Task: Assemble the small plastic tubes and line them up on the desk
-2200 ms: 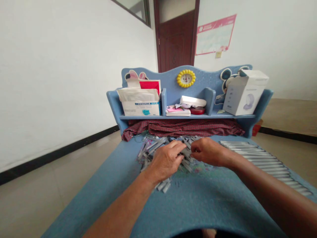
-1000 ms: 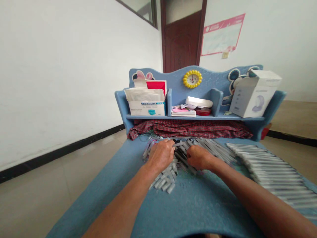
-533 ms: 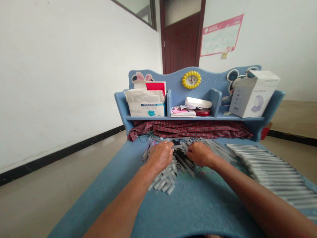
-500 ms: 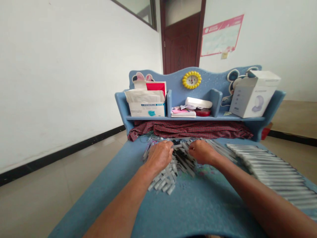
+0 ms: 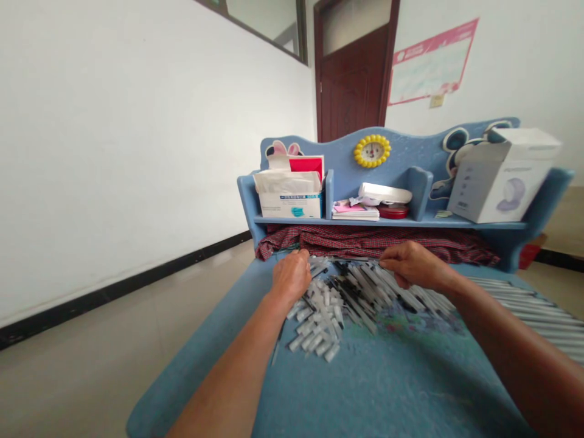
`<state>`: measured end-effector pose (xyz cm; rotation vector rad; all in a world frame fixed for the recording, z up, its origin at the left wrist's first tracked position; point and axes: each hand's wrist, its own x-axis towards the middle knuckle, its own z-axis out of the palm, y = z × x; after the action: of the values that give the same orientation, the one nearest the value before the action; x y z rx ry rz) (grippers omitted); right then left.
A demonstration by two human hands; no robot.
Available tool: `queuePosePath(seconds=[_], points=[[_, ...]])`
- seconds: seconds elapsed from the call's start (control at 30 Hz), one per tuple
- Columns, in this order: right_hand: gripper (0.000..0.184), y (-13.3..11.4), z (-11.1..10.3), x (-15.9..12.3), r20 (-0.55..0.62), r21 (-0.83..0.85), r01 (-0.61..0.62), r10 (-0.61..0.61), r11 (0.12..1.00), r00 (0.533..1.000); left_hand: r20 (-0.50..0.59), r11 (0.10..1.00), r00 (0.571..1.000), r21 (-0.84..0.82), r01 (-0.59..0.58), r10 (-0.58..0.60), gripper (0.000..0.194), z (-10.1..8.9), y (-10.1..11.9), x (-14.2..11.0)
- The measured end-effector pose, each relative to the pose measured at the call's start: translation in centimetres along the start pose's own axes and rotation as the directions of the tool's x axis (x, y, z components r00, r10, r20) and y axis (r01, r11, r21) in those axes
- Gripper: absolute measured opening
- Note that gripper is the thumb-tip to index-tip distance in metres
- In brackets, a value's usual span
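Note:
My left hand [image 5: 292, 278] is closed at the left edge of a loose heap of pen parts. A thin dark stick [image 5: 277, 344] shows below its wrist; whether the hand holds it I cannot tell. My right hand [image 5: 413, 266] hovers over the heap's far right side, thumb and fingers pinched together, with what they hold too small to make out. Between the hands lie clear pen barrels [image 5: 376, 283] and dark pen pieces [image 5: 349, 292]. Whitish pen caps [image 5: 319, 331] are piled nearer to me, below the left hand.
Rows of pens [image 5: 524, 307] lie at the right, partly behind my right forearm. A checked cloth [image 5: 337, 241] is bunched under the blue shelf [image 5: 387, 224]. On the shelf stand a mask box [image 5: 289, 198], a red tin [image 5: 393, 212] and a white carton [image 5: 502, 176].
My hands have moved apart, the right one up and away from the heap's middle. The view has shifted, so the table sits further right. The dark stick now shows by my left wrist.

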<state>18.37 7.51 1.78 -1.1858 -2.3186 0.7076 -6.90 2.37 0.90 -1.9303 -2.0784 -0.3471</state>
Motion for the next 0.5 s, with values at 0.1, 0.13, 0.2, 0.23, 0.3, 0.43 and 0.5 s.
queuePosePath(seconds=[0.1, 0.13, 0.2, 0.23, 0.3, 0.43, 0.5], points=[[0.026, -0.21, 0.2, 0.0, 0.0, -0.03, 0.005, -0.005, 1.0, 1.0, 0.02, 1.0, 1.0, -0.002, -0.009, 0.009, 0.019, 0.16, 0.0, 0.04], [0.026, -0.25, 0.25, -0.01, 0.001, -0.038, 0.001, -0.001, 0.999, 1.0, 0.024, 1.0, 1.0, -0.007, -0.014, 0.014, 0.019, 0.19, 0.06, 0.03], [0.025, -0.28, 0.28, -0.01, 0.005, -0.045, -0.009, 0.01, 0.999, 1.0, 0.025, 0.999, 0.999, -0.02, -0.031, 0.031, 0.019, 0.2, 0.18, -0.01], [0.025, -0.27, 0.26, -0.01, 0.009, -0.04, -0.01, 0.01, 0.999, 1.0, 0.024, 0.999, 0.999, -0.025, -0.039, 0.039, 0.018, 0.18, 0.22, -0.04], [0.025, -0.21, 0.17, -0.02, 0.014, -0.023, -0.007, 0.007, 1.0, 1.0, 0.024, 0.998, 0.999, -0.031, -0.045, 0.046, 0.018, 0.12, 0.24, -0.08], [0.025, -0.03, 0.03, 0.0, 0.014, 0.002, -0.014, 0.014, 1.0, 1.0, 0.027, 0.998, 0.998, -0.042, -0.052, 0.053, 0.018, 0.05, 0.13, -0.11], [0.025, 0.0, 0.06, 0.0, 0.017, -0.007, -0.001, 0.001, 1.0, 1.0, 0.038, 0.996, 0.997, -0.056, -0.064, 0.067, 0.017, 0.05, 0.15, -0.13]])
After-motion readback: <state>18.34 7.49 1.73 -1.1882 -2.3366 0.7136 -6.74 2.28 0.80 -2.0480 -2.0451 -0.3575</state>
